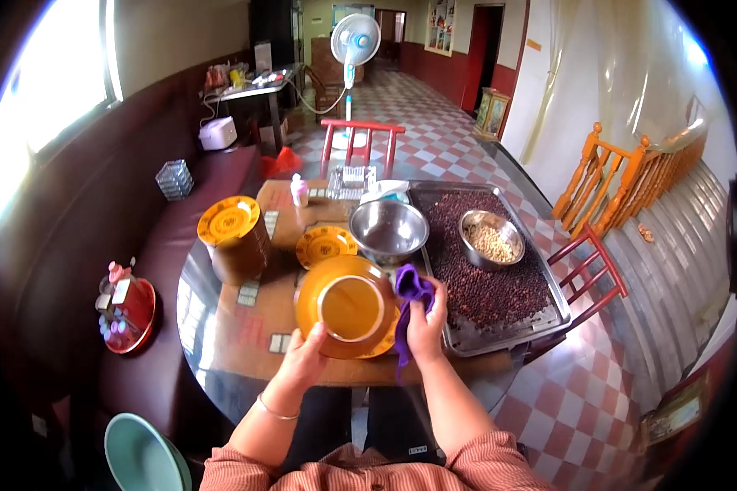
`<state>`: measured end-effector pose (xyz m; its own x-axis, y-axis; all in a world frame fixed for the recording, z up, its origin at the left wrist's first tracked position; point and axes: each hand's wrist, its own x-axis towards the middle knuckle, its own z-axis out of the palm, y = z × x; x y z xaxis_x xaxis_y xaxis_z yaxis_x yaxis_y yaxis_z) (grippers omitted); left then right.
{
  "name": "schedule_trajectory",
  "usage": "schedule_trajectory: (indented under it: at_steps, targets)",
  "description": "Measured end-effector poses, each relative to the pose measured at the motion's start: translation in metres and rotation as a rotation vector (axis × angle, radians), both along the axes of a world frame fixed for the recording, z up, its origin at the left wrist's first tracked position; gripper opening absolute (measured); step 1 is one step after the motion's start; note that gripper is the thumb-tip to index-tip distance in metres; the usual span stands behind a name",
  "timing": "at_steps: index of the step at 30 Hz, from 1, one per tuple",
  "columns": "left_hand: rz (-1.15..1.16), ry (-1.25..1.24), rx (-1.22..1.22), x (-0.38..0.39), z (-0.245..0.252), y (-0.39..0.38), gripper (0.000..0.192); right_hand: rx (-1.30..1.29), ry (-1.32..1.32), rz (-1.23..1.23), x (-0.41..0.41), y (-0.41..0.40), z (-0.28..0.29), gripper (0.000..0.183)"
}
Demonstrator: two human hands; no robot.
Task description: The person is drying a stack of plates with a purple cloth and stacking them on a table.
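My left hand (307, 356) grips the lower rim of a yellow-orange plate (350, 307), whose underside with its round foot ring faces up towards me. My right hand (427, 322) holds a purple cloth (413, 289) just right of that plate. Part of another patterned yellow plate (384, 344) shows beneath the held one. A patterned yellow plate (325, 245) lies on the table beyond it. To the left stands a tall stack of such plates (230, 222). An empty steel bowl (389, 228) is behind my right hand.
At right, a metal tray (497, 345) holds dark red beans or seeds and a steel bowl (490, 238) of pale nuts or beans. A glass ashtray (351, 182) and small bottle (299, 190) stand at the back. Red chairs (362, 126) border the table; a green basin (144, 454) is lower left.
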<state>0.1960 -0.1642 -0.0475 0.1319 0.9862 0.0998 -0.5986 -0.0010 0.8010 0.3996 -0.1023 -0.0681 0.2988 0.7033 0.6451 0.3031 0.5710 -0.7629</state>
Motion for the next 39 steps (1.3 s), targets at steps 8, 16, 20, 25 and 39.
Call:
schedule_trajectory:
  at_steps: [8,16,20,25,39]
  targets:
    - [0.369,1.446,0.455,-0.053,0.033,0.1,0.036,-0.014,0.007,0.22,-0.02,-0.017,0.008,0.031]
    - [0.195,2.068,0.612,-0.052,-0.011,0.154,0.046,0.029,-0.105,0.201,-0.022,-0.02,0.011,0.03]
    - [0.144,2.071,0.626,-0.037,-0.019,0.164,0.051,0.014,-0.111,0.213,-0.021,-0.02,0.009,0.03]
    - [0.103,2.061,0.536,-0.034,-0.032,0.172,0.055,0.009,-0.144,0.206,-0.024,-0.019,0.005,0.028]
    - [0.094,2.036,0.584,-0.042,-0.028,0.169,0.063,-0.026,-0.137,0.239,-0.026,-0.017,-0.001,0.033]
